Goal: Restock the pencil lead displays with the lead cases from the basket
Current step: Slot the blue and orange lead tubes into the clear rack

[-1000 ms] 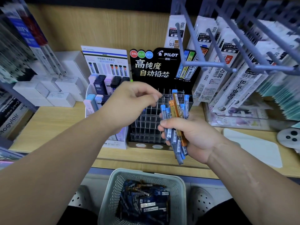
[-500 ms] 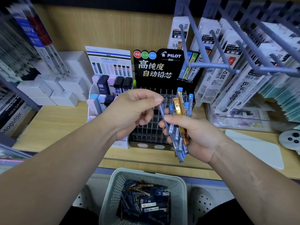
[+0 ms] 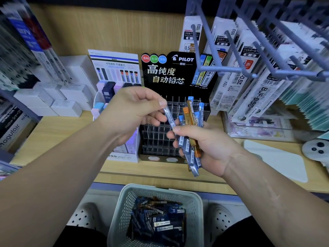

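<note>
1. Since a second ago our left hand (image 3: 131,111) has crossed to the right hand (image 3: 213,150) and drawn a single lead case (image 3: 170,118) up out of the bundle of lead cases (image 3: 191,120); half a second ago it sat deeper among them
2. The left hand pinches that case between thumb and forefinger, its lower end touching the right thumb tip; the right hand is curled tight round the bundle, blue caps and an orange case fanned above the fist
3. We judge the task barely begun: the clear grid of the Pilot display (image 3: 156,138), just beyond both hands, shows rows of slots that look bare, and we see no case seated yet
4. Below the hands the basket (image 3: 122,198) holds a thick heap of loose cases (image 3: 160,220), so most of the restocking is left, besides the handful in the right hand
5. Both hands cover the middle and right slots of the grid, so cases may stand there unseen; whether the tallest blue cap above the right hand belongs to the bundle or a slot we cannot tell
6. The print on the pinched case is too small and blurred to read, as are most slot labels, so we cannot say which slot suits it
</note>
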